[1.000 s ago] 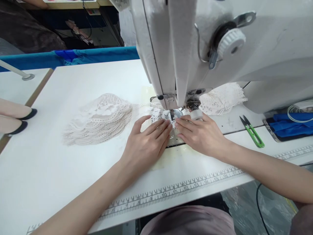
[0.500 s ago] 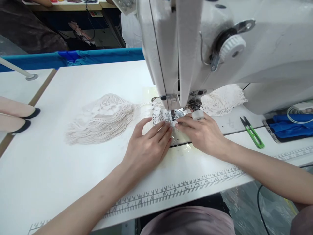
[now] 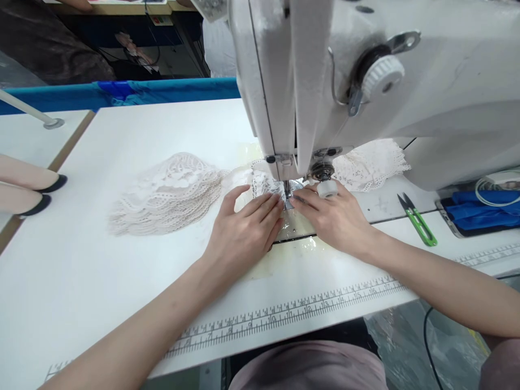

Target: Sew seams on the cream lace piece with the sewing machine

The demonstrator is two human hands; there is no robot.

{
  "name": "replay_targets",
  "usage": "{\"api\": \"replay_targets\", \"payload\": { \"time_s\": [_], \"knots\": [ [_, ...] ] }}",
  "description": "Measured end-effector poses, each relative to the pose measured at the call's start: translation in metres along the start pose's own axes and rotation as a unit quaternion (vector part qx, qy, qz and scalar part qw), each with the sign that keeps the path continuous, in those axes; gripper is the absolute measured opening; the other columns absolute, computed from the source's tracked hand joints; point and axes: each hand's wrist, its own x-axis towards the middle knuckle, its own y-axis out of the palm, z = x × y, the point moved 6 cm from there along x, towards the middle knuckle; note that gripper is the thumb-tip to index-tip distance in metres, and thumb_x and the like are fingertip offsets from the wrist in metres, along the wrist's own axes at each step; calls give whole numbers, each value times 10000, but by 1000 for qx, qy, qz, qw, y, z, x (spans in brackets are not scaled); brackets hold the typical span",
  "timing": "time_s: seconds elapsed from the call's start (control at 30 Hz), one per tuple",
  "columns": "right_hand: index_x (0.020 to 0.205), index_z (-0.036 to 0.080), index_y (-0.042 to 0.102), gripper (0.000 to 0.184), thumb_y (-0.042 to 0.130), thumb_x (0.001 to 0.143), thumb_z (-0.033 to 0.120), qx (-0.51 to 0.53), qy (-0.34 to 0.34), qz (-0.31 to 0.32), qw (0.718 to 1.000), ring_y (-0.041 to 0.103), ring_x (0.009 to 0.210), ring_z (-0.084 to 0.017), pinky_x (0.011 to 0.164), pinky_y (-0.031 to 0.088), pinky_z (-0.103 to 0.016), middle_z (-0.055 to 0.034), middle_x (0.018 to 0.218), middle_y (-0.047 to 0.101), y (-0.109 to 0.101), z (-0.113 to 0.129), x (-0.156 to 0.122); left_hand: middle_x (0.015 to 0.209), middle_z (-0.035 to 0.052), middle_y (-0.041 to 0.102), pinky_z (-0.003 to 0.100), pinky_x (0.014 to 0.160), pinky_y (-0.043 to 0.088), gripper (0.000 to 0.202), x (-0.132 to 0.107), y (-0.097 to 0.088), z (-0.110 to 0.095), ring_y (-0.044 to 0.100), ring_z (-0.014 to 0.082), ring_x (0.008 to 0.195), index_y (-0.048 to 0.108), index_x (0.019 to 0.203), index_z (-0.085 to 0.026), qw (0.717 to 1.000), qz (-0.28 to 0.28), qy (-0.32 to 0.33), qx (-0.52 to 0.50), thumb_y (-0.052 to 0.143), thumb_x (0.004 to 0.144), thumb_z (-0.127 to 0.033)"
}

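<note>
My left hand point(image 3: 244, 230) lies flat on the table, fingers stretched out and pressed on a small piece of white lace point(image 3: 264, 187) just left of the needle point(image 3: 286, 190). My right hand point(image 3: 333, 216) lies flat on the other side, fingertips on the same lace at the presser foot. The white sewing machine point(image 3: 345, 81) stands over both hands. A strip of lace runs left from the needle to a pile of stitched lace pieces point(image 3: 166, 192).
More lace point(image 3: 371, 162) lies behind the machine arm at the right. Green thread snips point(image 3: 418, 219) rest on the table right of my right hand, beside a tray of blue things point(image 3: 479, 211). A printed ruler point(image 3: 284, 317) runs along the table's front edge.
Both hands have slid a little farther toward the needle with the lace. The pile on the left has hardly moved.
</note>
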Motion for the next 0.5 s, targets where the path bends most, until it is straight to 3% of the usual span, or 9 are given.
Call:
{"api": "replay_targets", "payload": {
  "time_s": [0.17, 0.33, 0.5],
  "knots": [
    [1081, 159, 687, 340, 460, 874, 13, 11, 9, 1, 1000, 619, 1023, -212, 974, 414, -424, -53, 1098, 721, -1, -4, -1, 1138, 62, 718, 506, 1014, 442, 246, 1, 7, 6, 681, 226, 1061, 659, 1143, -213, 1000, 14, -18, -18, 494, 961, -205],
    [1023, 177, 709, 320, 469, 872, 28, -8, 15, -6, 1000, 644, 946, -193, 986, 413, -405, -31, 1023, 744, -6, -8, 0, 1181, 73, 698, 514, 982, 464, 275, 0, 10, 11, 658, 254, 1098, 652, 1180, -186, 999, 25, -33, -35, 488, 962, -218],
    [1004, 153, 718, 280, 486, 883, 52, -3, 15, -24, 1000, 659, 825, -186, 932, 433, -387, -38, 923, 756, -12, -7, 0, 1184, 106, 697, 407, 840, 560, 292, -3, 11, 18, 643, 257, 1095, 629, 1196, -130, 996, 17, -70, -47, 479, 964, -224]
  ]
}}
